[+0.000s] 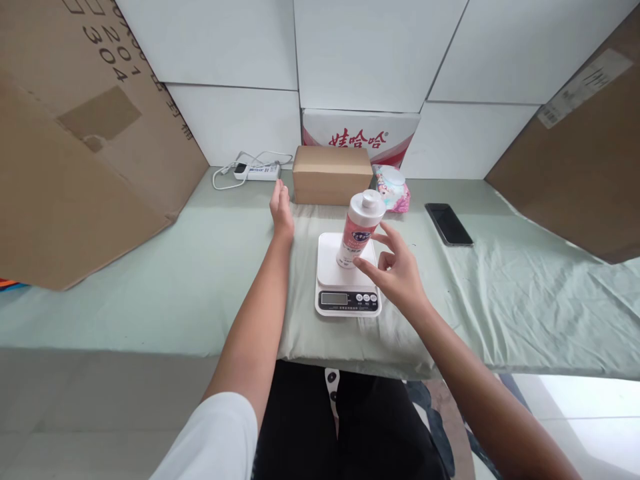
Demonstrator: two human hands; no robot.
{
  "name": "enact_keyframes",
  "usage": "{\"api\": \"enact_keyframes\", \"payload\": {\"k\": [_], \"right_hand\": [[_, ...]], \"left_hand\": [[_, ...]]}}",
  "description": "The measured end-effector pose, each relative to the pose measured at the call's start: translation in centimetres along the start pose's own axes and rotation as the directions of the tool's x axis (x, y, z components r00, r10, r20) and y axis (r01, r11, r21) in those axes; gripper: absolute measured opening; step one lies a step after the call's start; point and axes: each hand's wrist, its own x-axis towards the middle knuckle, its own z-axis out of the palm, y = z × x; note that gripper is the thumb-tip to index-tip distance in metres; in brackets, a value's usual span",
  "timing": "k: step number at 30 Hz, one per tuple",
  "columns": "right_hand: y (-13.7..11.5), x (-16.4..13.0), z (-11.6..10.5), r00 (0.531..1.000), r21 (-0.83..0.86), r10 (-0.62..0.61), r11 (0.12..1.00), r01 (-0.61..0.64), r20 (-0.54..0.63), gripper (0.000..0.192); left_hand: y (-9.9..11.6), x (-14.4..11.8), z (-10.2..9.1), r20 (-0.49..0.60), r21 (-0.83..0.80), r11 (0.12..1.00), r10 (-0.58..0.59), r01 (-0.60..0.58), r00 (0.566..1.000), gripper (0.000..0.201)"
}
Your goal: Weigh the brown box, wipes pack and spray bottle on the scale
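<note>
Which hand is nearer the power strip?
Left. The left hand is near the right end of the power strip; the right hand is farther off to the right, at the bottle.

makeshift workspace, kind of room unclear, cloth-covered table (pixel 150 293), cardboard (pixel 60 193) either side, white panels (pixel 357 53) behind, tiled floor (pixel 100 400)

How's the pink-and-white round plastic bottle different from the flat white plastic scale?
The pink-and-white round plastic bottle is tall and narrow, while the flat white plastic scale is low and wide. The bottle has a pink label around its middle; the scale has a dark front panel with a little screen and round buttons. The bottle has a cap on top, but the scale has a smooth platform. Both have white parts.
</note>
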Motion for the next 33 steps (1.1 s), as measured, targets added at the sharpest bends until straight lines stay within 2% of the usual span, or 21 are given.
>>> {"api": "enact_keyframes", "payload": {"k": [3,7,10,14,17,20,24,25,27,29,33], "right_hand": [[0.1,0.1,0.6,1.0,0.036,0.007,0.999,-0.008,0.023,0.075],[-0.4,0.9,1.8,0.999,0.08,-0.012,0.997,0.008,0.041,0.051],[-0.4,1.3,2.6,0.999,0.07,-0.034,0.997,0.033,0.006,0.035],[-0.2,1.8,2.3,0.99,0.011,-0.118,0.993,0.119,-0.077,0.032],[0.2,3.1,0.2,0.97,-0.033,-0.177,0.984,0.174,-0.169,0.033],[1.5,6.3,-3.8,0.928,-0.13,-0.211,0.975,0.179,-0.308,0.038],[5.4,12.5,-9.3,0.828,-0.258,-0.228,0.96,0.106,-0.511,0.034],[6.5,13.9,-10.2,0.826,-0.266,-0.197,0.962,0.06,-0.528,0.032],[8.7,16.4,-11.4,0.793,-0.292,-0.13,0.954,-0.063,-0.595,0.032],[10.4,18.0,-11.5,0.787,-0.296,-0.076,0.945,-0.139,-0.612,0.033],[12.8,19.7,-11.0,0.822,-0.293,-0.031,0.941,-0.167,-0.569,0.034]], "left_hand": [[-0.1,0.0,0.0,0.004,0.007,1.0,0.002,-0.002,1.0,0.074],[-0.2,0.0,-0.1,0.001,0.014,1.0,0.016,-0.016,1.0,0.07],[-0.3,0.0,-0.1,-0.011,0.007,1.0,0.013,-0.013,1.0,0.072],[-0.1,-0.1,-0.1,-0.018,0.017,1.0,-0.003,0.004,1.0,0.073],[0.2,-0.2,-0.1,-0.008,0.029,1.0,-0.009,0.009,1.0,0.071],[0.3,-0.3,-0.1,-0.019,0.034,0.999,-0.021,0.021,1.0,0.068],[0.2,-0.1,0.0,-0.017,0.043,0.999,-0.029,0.03,0.999,0.065],[0.2,-0.1,0.1,-0.015,0.044,0.999,-0.031,0.031,0.999,0.065],[0.2,-0.1,0.1,-0.015,0.043,0.998,-0.034,0.035,0.999,0.065],[0.3,-0.1,0.2,-0.018,0.041,0.998,-0.038,0.039,0.999,0.065],[0.4,-0.3,0.2,-0.004,0.047,0.998,-0.041,0.042,0.999,0.065]]}}
